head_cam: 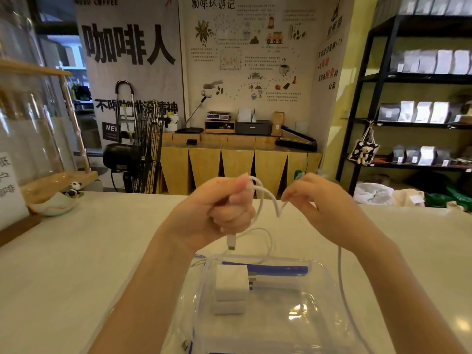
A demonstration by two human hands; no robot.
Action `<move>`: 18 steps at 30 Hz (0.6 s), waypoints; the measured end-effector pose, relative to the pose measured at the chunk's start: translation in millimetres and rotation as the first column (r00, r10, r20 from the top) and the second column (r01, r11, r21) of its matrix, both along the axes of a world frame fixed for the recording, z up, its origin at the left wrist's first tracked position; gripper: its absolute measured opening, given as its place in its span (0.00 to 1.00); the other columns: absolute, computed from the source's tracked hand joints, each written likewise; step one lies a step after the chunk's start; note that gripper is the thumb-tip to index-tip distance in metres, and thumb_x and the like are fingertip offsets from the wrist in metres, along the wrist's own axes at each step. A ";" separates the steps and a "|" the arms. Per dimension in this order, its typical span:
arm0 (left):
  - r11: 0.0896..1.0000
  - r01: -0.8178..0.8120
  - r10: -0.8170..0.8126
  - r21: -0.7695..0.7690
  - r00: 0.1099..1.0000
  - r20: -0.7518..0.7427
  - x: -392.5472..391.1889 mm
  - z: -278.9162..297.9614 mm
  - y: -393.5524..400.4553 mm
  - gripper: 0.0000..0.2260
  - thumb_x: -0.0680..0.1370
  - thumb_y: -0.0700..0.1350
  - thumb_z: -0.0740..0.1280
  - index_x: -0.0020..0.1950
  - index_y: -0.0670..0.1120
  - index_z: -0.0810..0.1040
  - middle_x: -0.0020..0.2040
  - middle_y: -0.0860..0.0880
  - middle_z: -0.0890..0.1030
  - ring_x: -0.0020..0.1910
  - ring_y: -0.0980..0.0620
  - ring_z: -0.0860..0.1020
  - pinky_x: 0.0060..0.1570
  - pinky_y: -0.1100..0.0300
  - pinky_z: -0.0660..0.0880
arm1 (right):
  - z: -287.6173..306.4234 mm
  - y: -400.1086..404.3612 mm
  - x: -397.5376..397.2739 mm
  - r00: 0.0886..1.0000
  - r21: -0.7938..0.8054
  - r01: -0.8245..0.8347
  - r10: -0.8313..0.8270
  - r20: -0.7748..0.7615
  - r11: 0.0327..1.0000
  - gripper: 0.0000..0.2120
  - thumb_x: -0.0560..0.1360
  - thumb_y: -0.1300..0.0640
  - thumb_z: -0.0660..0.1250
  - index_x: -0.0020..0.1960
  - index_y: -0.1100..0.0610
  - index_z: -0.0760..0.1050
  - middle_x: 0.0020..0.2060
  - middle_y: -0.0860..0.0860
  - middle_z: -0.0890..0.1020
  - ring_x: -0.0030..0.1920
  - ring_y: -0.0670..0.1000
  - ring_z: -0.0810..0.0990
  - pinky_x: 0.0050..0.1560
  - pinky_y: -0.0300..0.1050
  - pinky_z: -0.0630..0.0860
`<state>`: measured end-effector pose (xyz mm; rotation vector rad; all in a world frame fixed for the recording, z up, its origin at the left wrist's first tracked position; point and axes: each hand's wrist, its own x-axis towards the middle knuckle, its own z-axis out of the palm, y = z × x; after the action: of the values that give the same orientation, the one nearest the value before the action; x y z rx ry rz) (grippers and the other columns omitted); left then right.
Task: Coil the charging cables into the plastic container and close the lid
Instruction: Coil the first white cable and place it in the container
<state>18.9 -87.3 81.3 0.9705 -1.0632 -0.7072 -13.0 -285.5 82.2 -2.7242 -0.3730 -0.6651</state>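
A white charging cable [265, 198] loops between both hands above the counter. My left hand [217, 208] is fisted around a bundle of its coils, and a plug end [231, 242] hangs below the fist. My right hand [314, 198] pinches the cable at a bend; the rest trails down past the wrist toward the near edge. Below the hands stands a clear plastic container [327, 279] with a blue clip [265, 269] at its far rim. A white charger block [231, 282] lies inside. Another plug [186, 344] lies at the container's near left.
The white counter [89, 251] runs wide to both sides. A bowl with a small panda figure [55, 200] and a glass case on a wooden base sit at the far left. Behind the counter are a fan, a wooden cabinet and black shelves.
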 end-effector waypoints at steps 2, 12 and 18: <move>0.993 -0.115 0.108 -0.038 0.984 -0.144 1.1 0.3 -2.1 0.14 0.75 0.50 0.62 0.31 0.47 0.72 0.20 0.54 0.62 0.20 0.57 0.60 0.23 0.67 0.62 | -2.7 1.3 1.8 0.999 -0.011 -0.024 0.024 -0.043 1.000 0.11 0.76 0.57 0.59 0.54 0.49 0.77 0.53 0.46 0.77 0.57 0.48 0.72 0.58 0.45 0.70; 0.927 -0.373 0.293 -0.048 0.797 -0.529 -0.9 0.0 -18.9 0.14 0.74 0.49 0.59 0.30 0.45 0.71 0.17 0.52 0.64 0.17 0.58 0.62 0.20 0.67 0.60 | 4.0 16.8 -9.5 0.829 0.716 -0.245 0.525 -0.195 0.653 0.11 0.76 0.52 0.59 0.47 0.54 0.80 0.44 0.49 0.85 0.50 0.46 0.82 0.58 0.44 0.73; 0.966 -0.257 0.225 0.004 0.839 -0.496 -13.9 4.7 -25.0 0.16 0.75 0.52 0.59 0.31 0.46 0.72 0.18 0.54 0.64 0.18 0.59 0.62 0.21 0.68 0.60 | 4.9 18.6 -4.8 0.763 0.943 -0.134 0.638 -0.097 0.304 0.14 0.74 0.51 0.60 0.34 0.56 0.78 0.29 0.52 0.82 0.34 0.51 0.82 0.38 0.45 0.80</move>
<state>5.1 -112.3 86.0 0.7906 -0.4963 -0.6596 -17.8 -266.9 87.1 -1.4904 -0.3933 0.0320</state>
